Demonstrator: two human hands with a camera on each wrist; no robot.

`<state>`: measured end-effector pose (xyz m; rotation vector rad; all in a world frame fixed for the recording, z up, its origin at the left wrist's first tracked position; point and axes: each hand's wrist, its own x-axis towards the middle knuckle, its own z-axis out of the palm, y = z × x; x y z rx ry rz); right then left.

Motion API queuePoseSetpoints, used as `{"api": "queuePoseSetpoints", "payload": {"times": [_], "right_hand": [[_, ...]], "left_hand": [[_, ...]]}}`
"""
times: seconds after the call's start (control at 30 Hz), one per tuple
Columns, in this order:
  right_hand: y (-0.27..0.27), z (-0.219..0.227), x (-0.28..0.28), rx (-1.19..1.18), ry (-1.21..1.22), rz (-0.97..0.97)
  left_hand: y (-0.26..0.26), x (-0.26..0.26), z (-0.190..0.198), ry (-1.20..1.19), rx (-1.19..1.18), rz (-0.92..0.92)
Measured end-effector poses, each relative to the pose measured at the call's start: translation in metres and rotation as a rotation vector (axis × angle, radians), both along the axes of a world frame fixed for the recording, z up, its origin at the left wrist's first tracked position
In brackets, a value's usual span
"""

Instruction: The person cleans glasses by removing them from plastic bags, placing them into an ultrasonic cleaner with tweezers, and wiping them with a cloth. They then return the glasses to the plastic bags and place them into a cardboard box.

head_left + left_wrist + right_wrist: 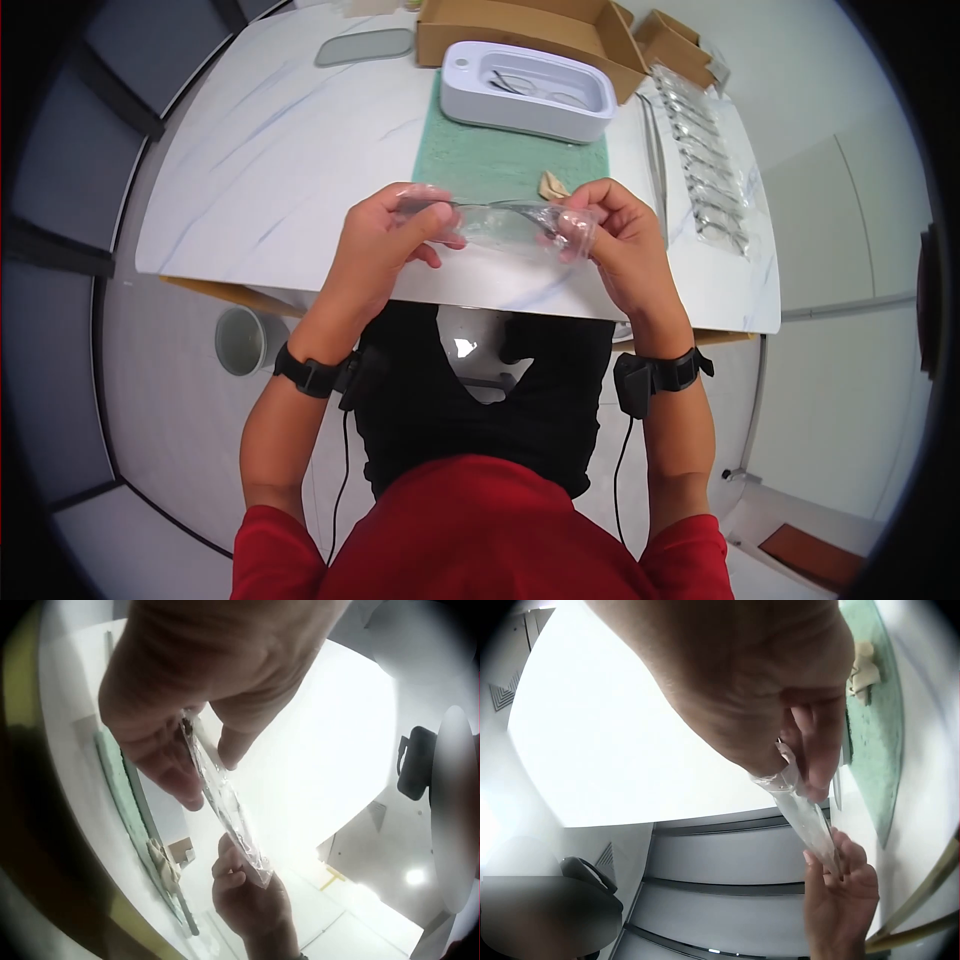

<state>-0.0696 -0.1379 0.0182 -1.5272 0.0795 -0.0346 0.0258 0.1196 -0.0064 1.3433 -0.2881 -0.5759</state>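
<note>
Stretched between my two hands is a clear plastic bag (490, 228) with a dark, thin-framed pair of glasses (510, 205) inside. My left hand (385, 235) pinches its left end between thumb and fingers. At the other end my right hand (628, 240) pinches the bag the same way. In the left wrist view the bag (229, 806) appears nearly edge-on, running from one hand to the other. Just beyond the hands, a crumpled beige cloth (552, 186) lies on a green towel (480, 152). A white cleaner tub (520, 120) holds another pair of glasses (515, 84).
Several bagged glasses (705, 165) lie in a row on the right of the white table (250, 160). Behind the tub stand an open cardboard box (610, 45) and a smaller box (672, 45). A grey flat lid (365, 47) lies back left. A bin (240, 340) is on the floor.
</note>
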Motion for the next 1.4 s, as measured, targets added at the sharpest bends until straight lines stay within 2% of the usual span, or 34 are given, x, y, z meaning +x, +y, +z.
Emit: {"api": "queuePoseSetpoints", "payload": {"times": [0.1, 0.17, 0.23, 0.3, 0.33, 0.43, 0.57, 0.7, 0.87, 1.07, 1.17, 1.4], "right_hand": [[-0.010, 0.004, -0.015, 0.390, 0.028, -0.059], [-0.022, -0.001, -0.026, 0.425, 0.032, -0.058], [-0.021, -0.005, -0.040, 0.227, 0.024, -0.135], [-0.027, -0.011, -0.053, -0.026, -0.018, -0.131], [-0.033, -0.011, -0.060, -0.092, 0.004, -0.188], [-0.066, -0.003, -0.089, -0.058, -0.017, -0.280], [-0.155, 0.006, -0.135, -0.202, 0.071, -0.517], [-0.246, 0.000, -0.160, -0.390, 0.185, -0.708], [-0.282, -0.006, -0.160, -0.564, 0.225, -0.765], [-0.293, -0.008, -0.156, -0.725, 0.231, -0.679], [-0.294, -0.004, -0.153, -0.698, 0.207, -0.655], [-0.299, 0.002, -0.149, -0.775, 0.316, -0.621]], "left_hand": [[-0.013, -0.009, 0.002, -0.026, 0.022, 0.052], [-0.029, -0.017, -0.001, -0.061, 0.033, 0.063], [-0.045, -0.027, -0.007, -0.085, 0.036, 0.061], [-0.063, -0.042, -0.012, -0.058, 0.003, -0.027], [-0.070, -0.047, -0.012, -0.047, -0.007, -0.059], [-0.090, -0.064, -0.001, -0.081, -0.055, -0.177], [-0.098, -0.059, -0.001, -0.206, -0.018, -0.227], [-0.103, -0.055, -0.011, -0.225, 0.045, -0.267], [-0.109, -0.060, -0.009, -0.257, 0.081, -0.338], [-0.104, -0.059, -0.006, -0.257, 0.157, -0.334], [-0.102, -0.058, -0.007, -0.256, 0.169, -0.339], [-0.098, -0.058, -0.012, -0.263, 0.179, -0.361]]}}
